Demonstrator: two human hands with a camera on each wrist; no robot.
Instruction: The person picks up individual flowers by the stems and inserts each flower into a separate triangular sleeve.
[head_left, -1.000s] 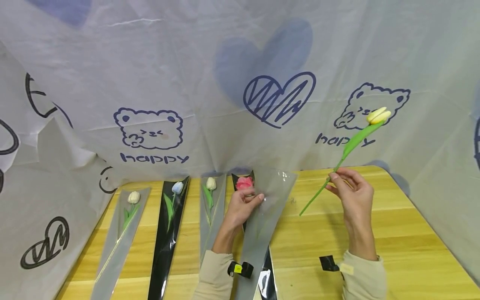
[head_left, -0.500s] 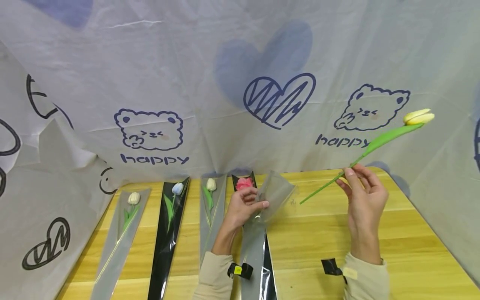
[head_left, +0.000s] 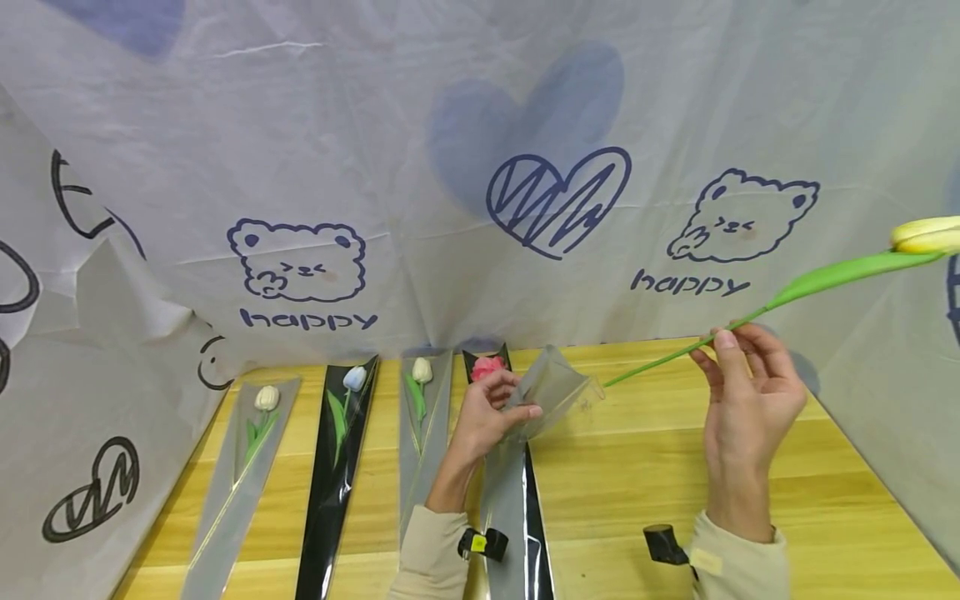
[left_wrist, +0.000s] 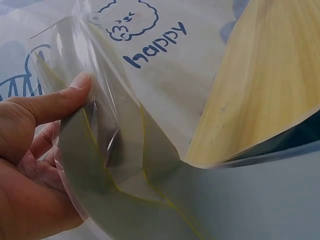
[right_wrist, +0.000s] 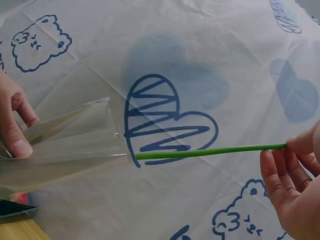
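My left hand [head_left: 487, 417] pinches a grey translucent flower sleeve [head_left: 551, 392] near its top, thumb in front. The sleeve bends so its mouth points right; in the left wrist view, the clear front film [left_wrist: 95, 75] stands apart from the grey back with gold lines. My right hand [head_left: 750, 392] pinches the green stem [right_wrist: 210, 151] of a yellow artificial tulip [head_left: 926, 236] between thumb and fingers. The bloom points right, partly cut off by the head view's edge. In the right wrist view, the stem's lower end is right at the sleeve's mouth [right_wrist: 117, 130].
To the left lie a grey sleeve with a white tulip [head_left: 266, 398], a black sleeve with a blue tulip [head_left: 355, 379] and another grey sleeve with a white tulip [head_left: 422, 369]. A pink flower [head_left: 487, 367] in a black sleeve lies behind my left hand. A printed cloth [head_left: 435, 275] backs the wooden table [head_left: 637, 500].
The tulip has tilted toward horizontal, its bloom swinging right and its stem end coming to the sleeve's mouth. My right hand moved right; the sleeve's top bent over to the right and opened.
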